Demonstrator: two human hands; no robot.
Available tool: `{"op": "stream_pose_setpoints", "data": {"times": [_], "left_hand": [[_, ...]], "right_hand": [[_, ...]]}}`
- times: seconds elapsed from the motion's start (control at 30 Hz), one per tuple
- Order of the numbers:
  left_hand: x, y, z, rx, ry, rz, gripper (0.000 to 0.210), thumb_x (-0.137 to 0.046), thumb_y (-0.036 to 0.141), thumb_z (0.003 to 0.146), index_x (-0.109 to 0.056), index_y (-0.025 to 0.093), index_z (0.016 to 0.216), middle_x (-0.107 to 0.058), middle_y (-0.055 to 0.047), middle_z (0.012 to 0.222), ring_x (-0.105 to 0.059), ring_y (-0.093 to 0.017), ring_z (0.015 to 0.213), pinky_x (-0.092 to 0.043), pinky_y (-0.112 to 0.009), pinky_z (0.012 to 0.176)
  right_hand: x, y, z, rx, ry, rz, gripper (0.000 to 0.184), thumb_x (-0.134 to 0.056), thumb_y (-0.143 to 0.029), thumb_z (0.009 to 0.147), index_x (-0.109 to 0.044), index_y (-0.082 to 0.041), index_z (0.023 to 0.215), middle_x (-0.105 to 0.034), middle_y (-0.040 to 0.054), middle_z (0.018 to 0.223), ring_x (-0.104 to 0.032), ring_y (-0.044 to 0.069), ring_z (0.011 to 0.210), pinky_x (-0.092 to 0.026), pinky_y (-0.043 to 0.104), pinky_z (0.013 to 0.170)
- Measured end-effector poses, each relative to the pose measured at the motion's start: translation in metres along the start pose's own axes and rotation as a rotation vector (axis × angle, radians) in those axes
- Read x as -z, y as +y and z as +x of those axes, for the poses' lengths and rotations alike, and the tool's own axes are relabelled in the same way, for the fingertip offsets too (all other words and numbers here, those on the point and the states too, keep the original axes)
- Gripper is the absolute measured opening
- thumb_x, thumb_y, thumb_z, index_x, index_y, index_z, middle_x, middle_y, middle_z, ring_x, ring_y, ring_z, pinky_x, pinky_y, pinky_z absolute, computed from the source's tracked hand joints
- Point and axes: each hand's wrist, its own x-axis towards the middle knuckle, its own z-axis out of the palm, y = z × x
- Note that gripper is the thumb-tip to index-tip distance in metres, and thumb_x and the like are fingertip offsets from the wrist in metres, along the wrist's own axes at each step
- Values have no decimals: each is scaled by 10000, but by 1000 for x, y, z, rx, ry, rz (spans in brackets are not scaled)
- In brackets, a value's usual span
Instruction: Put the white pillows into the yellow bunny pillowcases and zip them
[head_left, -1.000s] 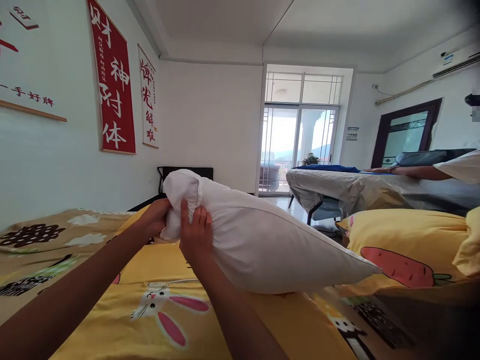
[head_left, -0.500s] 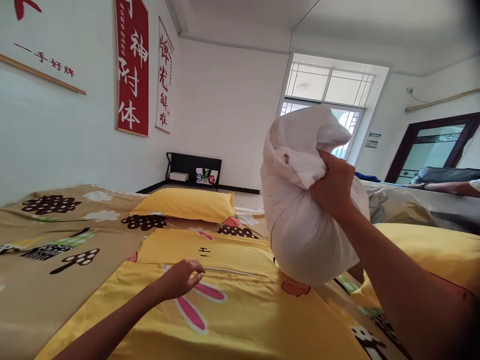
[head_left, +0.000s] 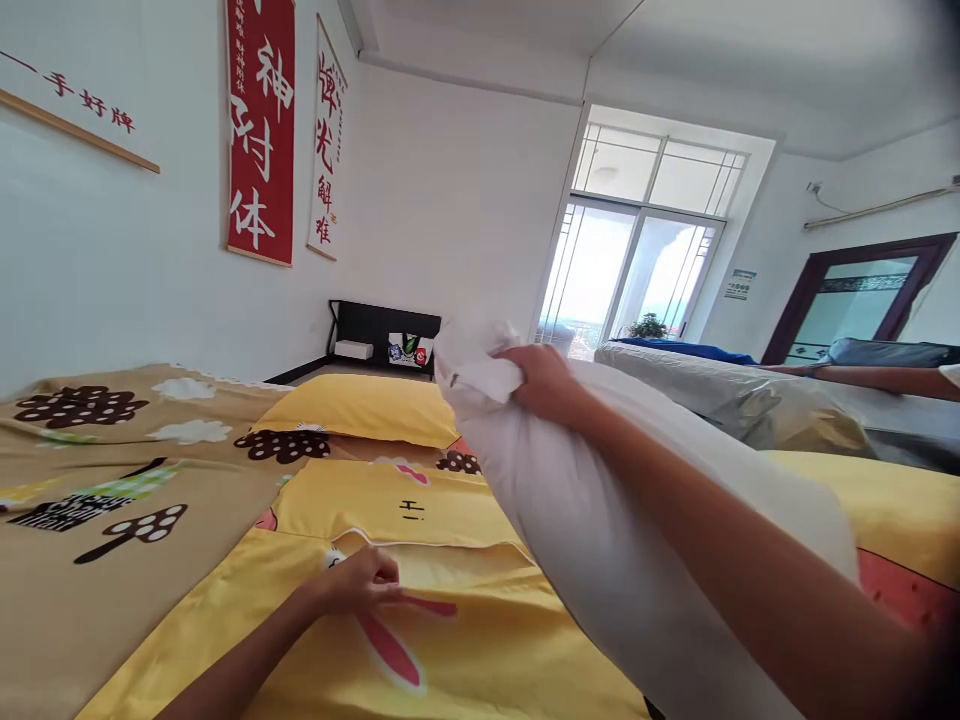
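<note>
Since half a second ago the white pillow [head_left: 600, 520] has swung down from upright in the air to a long slant, its gathered end up and its body running toward the lower right, and the left hand [head_left: 360, 582] has closed onto the yellow pillowcase [head_left: 480, 650] where before it only hovered over it.

Much of the pillow's lower end is hidden behind the right forearm, which crosses it and runs out of the picture at the bottom right. Whether that end rests on the bed [head_left: 90, 560] cannot be made out. The right hand [head_left: 544, 382] has its grip pressed shut on the bunched white cloth at the top end, so the pillow hangs below and to the right of it.

The left hand's grip pinches the edge of the pillowcase opening, beside the pink rabbit ears printed on it; the fingertips are tucked in and hard to read. The pillowcase lies flat on the bed, in front of a yellow pillow [head_left: 367, 410]. Another person's arm [head_left: 870, 378] reaches in at the far right, cut off by the frame.
</note>
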Motion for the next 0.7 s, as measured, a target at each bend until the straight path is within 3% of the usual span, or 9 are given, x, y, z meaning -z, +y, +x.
{"op": "stream_pose_setpoints", "data": {"times": [0.07, 0.13, 0.23, 0.33, 0.4, 0.5, 0.6, 0.7], "left_hand": [[5, -3, -8, 6, -65, -24, 363, -499, 368, 773, -360, 151, 517, -294, 28, 532, -283, -81, 519, -242, -216, 502], [9, -5, -16, 36, -107, -43, 402, -482, 371, 778, -287, 155, 501, -234, 32, 510, -221, -73, 496, -197, -226, 478], [14, -8, -23, 238, -107, 10, 337, -397, 340, 829, -463, 151, 558, -454, 10, 541, -396, -91, 498, -305, -209, 491], [18, -16, -20, 366, -34, 237, 225, -470, 234, 762, -663, 164, 854, -672, -60, 823, -608, -174, 677, -437, -240, 582], [21, -22, -14, 370, 1, 370, 290, -519, 193, 715, -686, 146, 947, -687, -132, 920, -646, -253, 770, -478, -318, 650], [24, -29, -1, 302, 22, 493, 334, -499, 163, 750, -691, 134, 1022, -666, -190, 1030, -629, -319, 946, -470, -427, 815], [28, -34, 6, 193, 48, 584, 441, -446, 101, 791, -642, 183, 1177, -583, -183, 1239, -494, -331, 1193, -358, -501, 990], [32, -38, 9, 181, 93, 646, 441, -455, 97, 802, -647, 198, 1186, -530, -196, 1305, -412, -374, 1251, -245, -591, 1037]], "right_hand": [[-38, -7, 8, -1, -197, 34, 437, -476, -56, 705, -715, -192, 1046, -705, 61, 1000, -619, 203, 956, -419, 264, 781], [-80, -18, 11, 36, -413, 83, 431, -457, -46, 724, -700, -165, 1060, -689, 75, 1035, -609, 182, 966, -416, 236, 767], [-141, -39, 5, 124, -728, 166, 352, -554, -35, 644, -723, -147, 932, -702, 26, 890, -620, 137, 803, -418, 179, 641], [-187, -53, -6, 194, -974, 236, 342, -633, -51, 547, -724, -148, 862, -673, -26, 753, -584, 115, 657, -406, 168, 535], [-203, -55, -11, 216, -1034, 268, 376, -626, -64, 540, -718, -137, 897, -660, -26, 753, -561, 114, 642, -401, 175, 518], [-208, -51, -14, 226, -1046, 292, 424, -600, -75, 547, -710, -117, 954, -662, -4, 790, -549, 123, 659, -391, 188, 520], [-205, -48, -17, 227, -1028, 309, 483, -589, -93, 566, -700, -136, 1034, -680, 11, 872, -571, 137, 718, -395, 193, 555], [-205, -51, -18, 240, -1024, 327, 509, -585, -94, 572, -695, -149, 1066, -688, 17, 922, -585, 145, 766, -402, 191, 585]]}}
